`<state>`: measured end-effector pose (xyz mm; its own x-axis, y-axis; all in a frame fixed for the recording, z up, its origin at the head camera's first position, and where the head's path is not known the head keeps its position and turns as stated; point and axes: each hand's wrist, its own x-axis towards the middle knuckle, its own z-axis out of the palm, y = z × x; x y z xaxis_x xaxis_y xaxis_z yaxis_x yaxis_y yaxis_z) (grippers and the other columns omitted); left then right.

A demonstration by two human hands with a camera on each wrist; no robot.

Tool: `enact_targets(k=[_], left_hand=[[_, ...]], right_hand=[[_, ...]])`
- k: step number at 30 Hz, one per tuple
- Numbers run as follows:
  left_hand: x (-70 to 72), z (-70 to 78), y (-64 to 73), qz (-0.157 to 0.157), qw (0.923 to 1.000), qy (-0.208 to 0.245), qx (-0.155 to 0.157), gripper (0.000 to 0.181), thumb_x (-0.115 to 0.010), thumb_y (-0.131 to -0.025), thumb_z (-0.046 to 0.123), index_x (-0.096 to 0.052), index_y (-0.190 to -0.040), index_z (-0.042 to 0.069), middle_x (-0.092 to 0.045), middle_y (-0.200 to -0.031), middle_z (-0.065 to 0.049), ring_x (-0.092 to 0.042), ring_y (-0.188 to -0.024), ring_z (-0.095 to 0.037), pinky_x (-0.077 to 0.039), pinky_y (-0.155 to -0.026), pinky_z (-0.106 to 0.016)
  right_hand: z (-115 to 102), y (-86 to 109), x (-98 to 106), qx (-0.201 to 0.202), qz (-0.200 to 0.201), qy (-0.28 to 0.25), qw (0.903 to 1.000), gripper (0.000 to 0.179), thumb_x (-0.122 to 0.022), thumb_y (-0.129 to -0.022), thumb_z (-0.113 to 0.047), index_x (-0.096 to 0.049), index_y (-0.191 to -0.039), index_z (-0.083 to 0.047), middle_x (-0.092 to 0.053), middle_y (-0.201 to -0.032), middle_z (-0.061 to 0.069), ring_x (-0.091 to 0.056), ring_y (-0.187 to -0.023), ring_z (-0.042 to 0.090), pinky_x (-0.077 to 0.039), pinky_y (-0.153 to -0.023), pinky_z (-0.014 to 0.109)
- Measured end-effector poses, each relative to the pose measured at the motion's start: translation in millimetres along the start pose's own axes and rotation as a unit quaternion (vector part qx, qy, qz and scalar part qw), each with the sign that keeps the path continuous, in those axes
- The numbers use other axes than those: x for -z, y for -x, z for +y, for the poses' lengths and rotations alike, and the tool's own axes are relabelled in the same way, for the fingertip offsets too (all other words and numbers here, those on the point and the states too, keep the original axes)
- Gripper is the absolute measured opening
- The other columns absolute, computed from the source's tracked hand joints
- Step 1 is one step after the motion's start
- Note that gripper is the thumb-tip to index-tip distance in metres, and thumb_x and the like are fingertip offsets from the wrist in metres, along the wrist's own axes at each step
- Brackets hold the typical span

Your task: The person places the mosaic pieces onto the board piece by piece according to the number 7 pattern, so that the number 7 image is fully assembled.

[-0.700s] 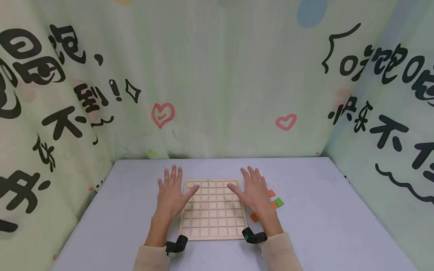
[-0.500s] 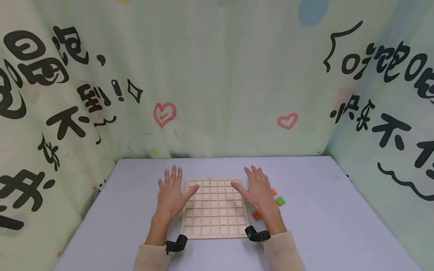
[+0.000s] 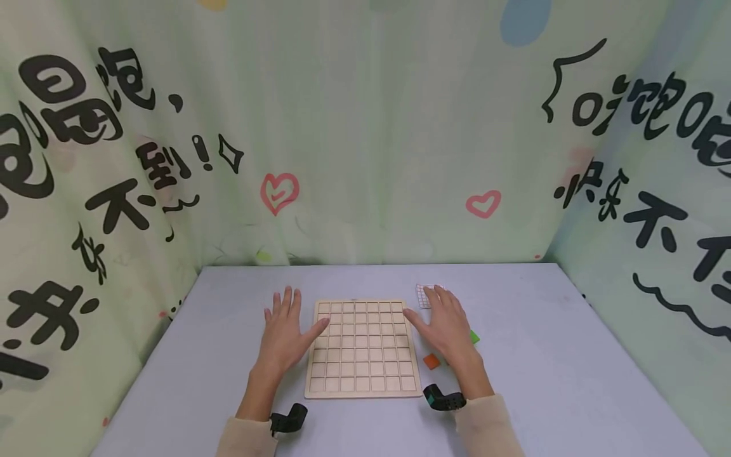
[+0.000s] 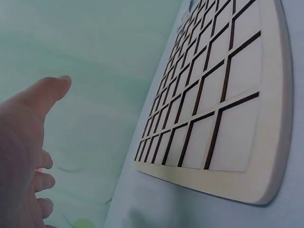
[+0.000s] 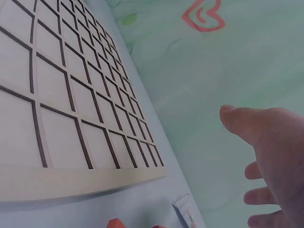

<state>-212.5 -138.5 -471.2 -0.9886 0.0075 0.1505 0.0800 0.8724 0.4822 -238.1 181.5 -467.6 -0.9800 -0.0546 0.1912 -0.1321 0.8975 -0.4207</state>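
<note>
A pale wooden grid board point(image 3: 362, 392) with rows of square cells lies flat between my hands. My left hand point(image 3: 282, 339) hovers by the board's left edge, fingers spread and thumb pointing inward; nothing is in it. Over the right edge my right hand point(image 3: 450, 327) is likewise spread and holds nothing. An orange square tile point(image 3: 431, 361) lies beside the board, near my right wrist. A green tile point(image 3: 474, 337) shows partly from behind that hand. Both wrist views show the board point(image 4: 204, 179) apart from the fingers.
Behind the right fingertips lies a small white card point(image 3: 422, 297) with a printed grid, partly covered. The white table point(image 3: 542, 381) meets a pale green curtain point(image 3: 377, 146) with black writing and red hearts at its back and sides.
My right hand has moved right, away from the board, uncovering more of the printed card and hiding some orange tiles. My left hand has shifted slightly left and toward me.
</note>
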Motion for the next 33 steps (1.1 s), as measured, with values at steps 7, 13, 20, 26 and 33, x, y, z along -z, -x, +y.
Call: enact_targets(k=[7,13,20,26,33], left_hand=[[-7.3,-4.1,11.2,0.0,0.9996,0.027,0.002,0.1,-0.058,-0.092,0.062,-0.022,-0.157,-0.005,-0.014,-0.167,-0.024,-0.008,-0.155,-0.046,-0.011,-0.123,-0.067],[-12.2,-4.3,21.5,-0.014,0.9979,0.062,0.017,0.1,-0.059,-0.092,0.06,-0.021,-0.156,-0.006,-0.014,-0.167,-0.023,-0.009,-0.155,-0.045,-0.01,-0.124,-0.066],[-16.5,-5.5,33.0,-0.038,0.9941,0.098,0.027,0.101,-0.058,-0.093,0.061,-0.018,-0.157,-0.007,-0.013,-0.167,-0.024,-0.007,-0.156,-0.043,-0.01,-0.125,-0.063],[-23.0,-7.2,40.7,-0.048,0.9924,0.112,0.016,0.102,-0.059,-0.092,0.062,-0.018,-0.157,-0.006,-0.013,-0.167,-0.023,-0.009,-0.155,-0.042,-0.013,-0.125,-0.063],[-34.3,-11.9,53.6,-0.071,0.9902,0.119,0.018,0.105,-0.059,-0.09,0.067,-0.019,-0.159,-0.002,-0.013,-0.168,-0.021,-0.01,-0.153,-0.047,-0.02,-0.121,-0.067]], right_hand=[[5,4.5,-3,-0.014,0.0,0.005,0.9999,0.078,-0.057,-0.096,-0.055,-0.04,-0.152,-0.003,-0.037,-0.157,0.023,-0.031,-0.147,0.044,-0.033,-0.117,0.064],[11,4.5,-5,-0.011,0.018,0.008,0.9997,0.074,-0.06,-0.095,-0.051,-0.043,-0.15,-0.004,-0.042,-0.152,0.026,-0.037,-0.141,0.046,-0.039,-0.11,0.066],[16,2.7,-6,-0.026,0.016,0.013,0.9995,0.073,-0.061,-0.095,-0.049,-0.044,-0.149,-0.001,-0.046,-0.148,0.027,-0.043,-0.135,0.045,-0.043,-0.107,0.063],[20,2.1,-6,-0.038,0.015,0.007,0.9991,0.071,-0.062,-0.095,-0.047,-0.046,-0.148,-0.001,-0.048,-0.145,0.028,-0.045,-0.132,0.044,-0.044,-0.106,0.062],[27,1.5,-7,-0.048,0.006,-0.001,0.9988,0.065,-0.063,-0.095,-0.042,-0.052,-0.143,-0.001,-0.051,-0.141,0.027,-0.048,-0.127,0.043,-0.045,-0.103,0.06]])
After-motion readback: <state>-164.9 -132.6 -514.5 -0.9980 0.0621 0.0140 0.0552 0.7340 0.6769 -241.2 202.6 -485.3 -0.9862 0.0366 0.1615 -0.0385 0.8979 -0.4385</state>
